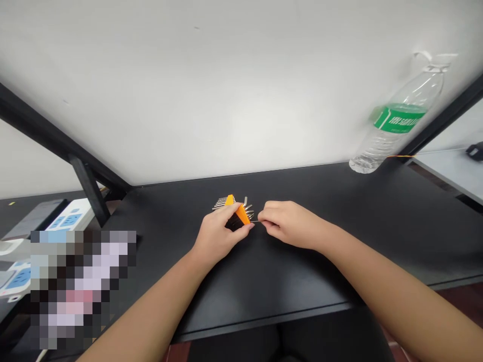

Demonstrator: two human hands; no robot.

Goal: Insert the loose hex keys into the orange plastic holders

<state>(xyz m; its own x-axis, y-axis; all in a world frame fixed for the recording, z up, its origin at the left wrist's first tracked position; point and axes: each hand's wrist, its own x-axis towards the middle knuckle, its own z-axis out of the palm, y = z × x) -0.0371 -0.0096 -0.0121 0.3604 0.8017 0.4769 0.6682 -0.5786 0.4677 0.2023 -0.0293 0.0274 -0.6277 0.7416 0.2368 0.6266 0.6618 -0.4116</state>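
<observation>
An orange holder with several metal hex keys sticking out on both sides is gripped in my left hand, thumb below and fingers over the top. Just to its right, my right hand is closed, with thumb and fingers pinched on the end of a thin hex key. That key spans the small gap between the holder and my right fingertips. Most of it is hidden by the fingers. Both hands are over the black table.
A clear water bottle with a green label stands at the back right, near the white wall. White power strips lie on the left beyond a black metal frame. A pixelated patch covers the table's left part.
</observation>
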